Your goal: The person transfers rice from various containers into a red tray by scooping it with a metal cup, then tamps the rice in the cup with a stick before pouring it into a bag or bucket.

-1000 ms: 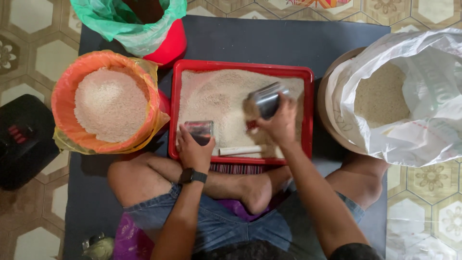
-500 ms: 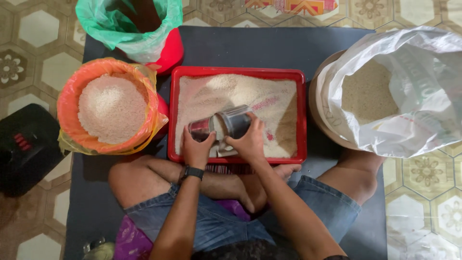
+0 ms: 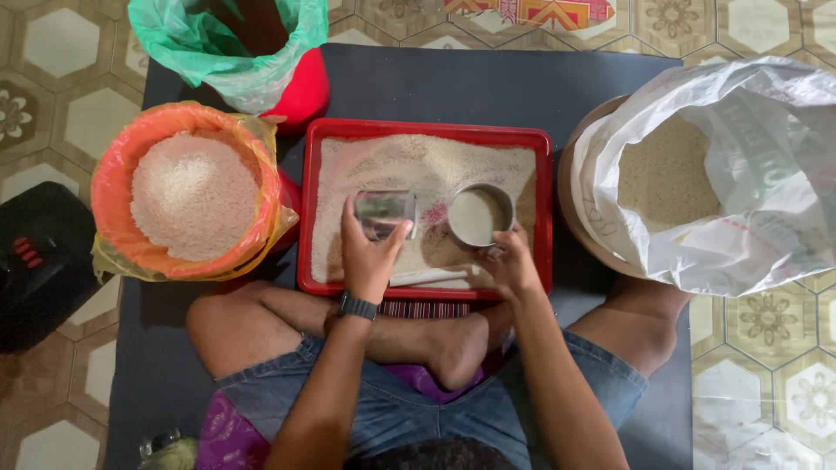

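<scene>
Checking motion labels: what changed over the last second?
The right hand brought the metal cup from the far right of the red tray toward the middle; it now sits mouth-up, full of rice. The left hand still holds the clear bag. Bins and sack unmoved.

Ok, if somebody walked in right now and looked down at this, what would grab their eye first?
Probably the bright red rectangular plastic tray of white rice in the middle, where the left hand holds a clear plastic bag beside a round metal cup of rice held by the right hand. Next, the orange-lined tub heaped with rice on the left and the big white woven sack of grain on the right.
</scene>
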